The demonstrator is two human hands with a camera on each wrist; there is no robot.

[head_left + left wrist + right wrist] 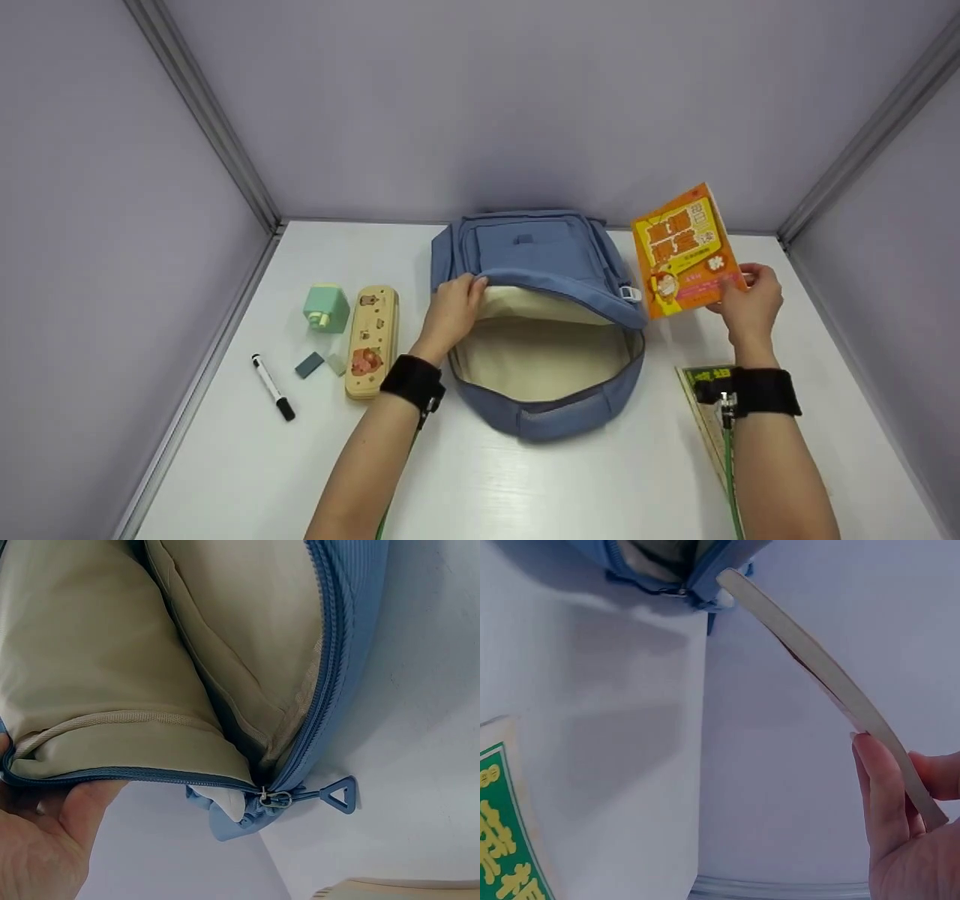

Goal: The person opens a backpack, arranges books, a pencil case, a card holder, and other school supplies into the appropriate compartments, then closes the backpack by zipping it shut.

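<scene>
White table [525,487], enclosed by grey-lilac panels. Blue backpack [540,255], lying flat at the centre of the table, main zip undone, cream lining exposed; the left wrist view shows a ribbed blue zip edge and a triangular blue zip pull [339,793] resting on the table. Left hand [452,307], fingers curled over the upper edge of the backpack's opening, holding the flap up. Orange book [686,251], thin paperback, held upright and tilted just to the right of the backpack, clear of the table; cover bears large yellow Chinese characters and a cartoon figure, too small to read. Right hand [746,300], pinching the book's lower right corner between thumb and fingers; the right wrist view shows its pale page edge. Green book [709,405], flat on the table under the right forearm, yellow characters on green, partly hidden. Cream pencil case [372,341], cartoon-printed, left of the backpack. Mint-green sharpener-like block [326,307]. Black marker [272,387]. Two small erasers [319,364], grey-blue and pale green.
</scene>
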